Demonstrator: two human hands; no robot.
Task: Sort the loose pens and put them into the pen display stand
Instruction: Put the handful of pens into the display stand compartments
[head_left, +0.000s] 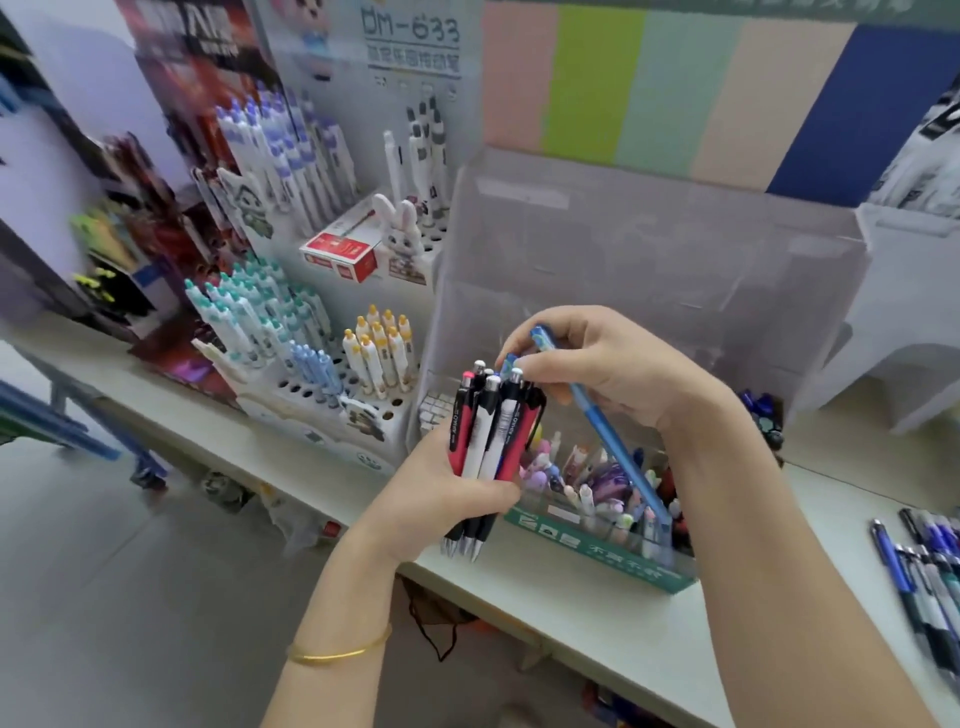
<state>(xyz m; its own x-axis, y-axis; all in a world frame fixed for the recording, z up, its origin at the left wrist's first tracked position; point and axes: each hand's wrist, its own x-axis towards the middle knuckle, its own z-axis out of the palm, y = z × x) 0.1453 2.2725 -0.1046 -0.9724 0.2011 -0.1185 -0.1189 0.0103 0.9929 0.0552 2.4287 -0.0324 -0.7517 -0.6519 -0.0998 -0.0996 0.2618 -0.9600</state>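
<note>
My left hand (441, 493) grips a bundle of red, white and black click pens (491, 431), tips pointing down over the table edge. My right hand (613, 364) holds a blue pen (618, 457) slanted down to the right, and its fingertips touch the tops of the bundle. Behind my hands stands a clear acrylic pen display stand (649, 249). A green-fronted clear tray (587, 545) with several assorted pens lies under my right hand.
White pen display racks (332, 374) filled with pens stand to the left on the white table (597, 613). Several loose pens (924, 566) lie at the table's right edge. A red box (340, 254) sits on a rack. Grey floor lies to the left.
</note>
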